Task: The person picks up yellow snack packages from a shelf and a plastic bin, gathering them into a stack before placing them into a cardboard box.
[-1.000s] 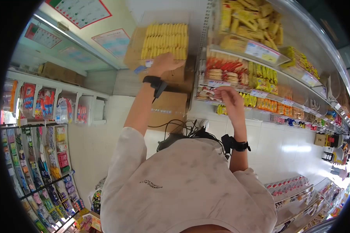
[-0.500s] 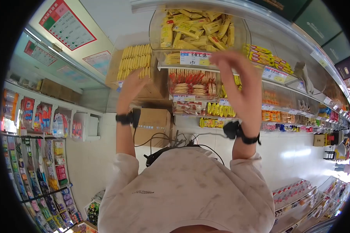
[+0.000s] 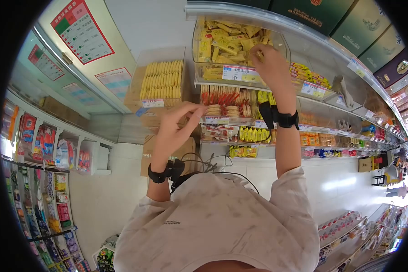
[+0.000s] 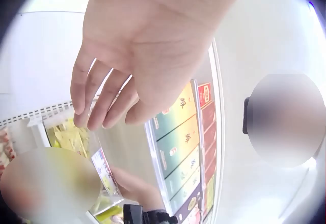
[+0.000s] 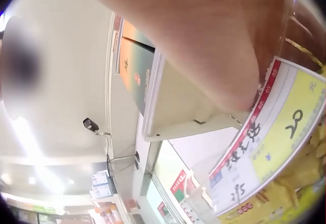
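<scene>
1. the white shelf unit [image 3: 240, 8] fills the middle and right of the head view, with dark green gift boxes [image 3: 313, 13] along its top.
2. at its left end stands an open cardboard box [image 3: 133, 90], with yellow snack packs [image 3: 163, 79] upright in tight rows.
3. on the upper shelf sits a clear plastic bin [image 3: 196, 50] of loose yellow-wrapped snack packets [image 3: 226, 45]. they are long and narrow, and their long axes point in mixed directions.
4. of the two hands, the right hand [image 3: 272, 65] is the nearer to those packets. it is over the bin's front right part, so most of the packets lie to its left. its fingers bend down toward them, but the fingertips are hidden in the right wrist view, so i cannot tell whether it holds one.
5. the left hand [image 3: 177, 127] is lower and to the left, well apart from the bin, in front of the shelf and below the cardboard box. its fingers are loose and slightly bent, and it holds nothing.
6. one shelf down are round biscuits [image 3: 224, 109] in clear and red wrapping.
7. a price label [image 3: 238, 74] faces the bin's front, just below the right hand.
</scene>
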The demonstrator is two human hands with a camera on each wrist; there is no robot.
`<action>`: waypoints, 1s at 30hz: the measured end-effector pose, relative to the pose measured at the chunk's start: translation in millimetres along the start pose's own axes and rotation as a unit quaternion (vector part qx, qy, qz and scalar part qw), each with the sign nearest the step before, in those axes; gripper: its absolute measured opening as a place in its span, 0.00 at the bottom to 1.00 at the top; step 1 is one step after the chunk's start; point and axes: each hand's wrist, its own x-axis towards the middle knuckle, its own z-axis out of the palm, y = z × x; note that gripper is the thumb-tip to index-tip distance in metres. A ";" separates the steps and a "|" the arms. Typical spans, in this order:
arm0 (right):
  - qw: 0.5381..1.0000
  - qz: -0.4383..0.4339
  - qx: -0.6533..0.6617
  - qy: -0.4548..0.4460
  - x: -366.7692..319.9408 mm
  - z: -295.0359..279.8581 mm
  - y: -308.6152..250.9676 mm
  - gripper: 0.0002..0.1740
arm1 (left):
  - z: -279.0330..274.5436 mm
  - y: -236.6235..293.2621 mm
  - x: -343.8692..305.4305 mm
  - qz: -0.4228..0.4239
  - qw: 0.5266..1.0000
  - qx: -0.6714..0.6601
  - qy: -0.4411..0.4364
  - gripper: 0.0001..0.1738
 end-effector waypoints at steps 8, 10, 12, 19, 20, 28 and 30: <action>0.955 -0.150 0.249 0.057 -49.3 -33.4 -61.7 0.16 | 13.0 -12.4 29.0 -0.120 0.904 -0.392 -0.121 0.25; 0.943 -0.184 0.275 0.038 -74.4 -26.3 -71.5 0.18 | 19.8 -10.9 34.0 -0.138 0.842 -0.511 -0.108 0.26; 0.939 -0.183 0.291 0.019 -95.6 -14.3 -78.1 0.20 | 24.6 -12.7 35.4 -0.151 0.793 -0.586 -0.065 0.25; 0.955 -0.163 0.249 -0.005 -102.1 -4.2 -84.0 0.19 | 31.7 -44.0 27.4 -0.113 0.863 -0.493 -0.005 0.26; 0.961 -0.127 0.245 0.019 -96.2 -8.7 -83.6 0.18 | 30.9 -41.5 27.3 -0.105 0.876 -0.470 0.001 0.26; 0.969 0.010 0.248 0.019 -14.5 -11.8 -38.2 0.16 | 9.0 -25.0 19.9 -0.083 0.902 -0.423 0.008 0.28; 0.980 -0.011 0.199 -0.018 9.3 1.7 -30.5 0.19 | 4.8 -27.6 16.8 -0.082 0.916 -0.392 0.007 0.30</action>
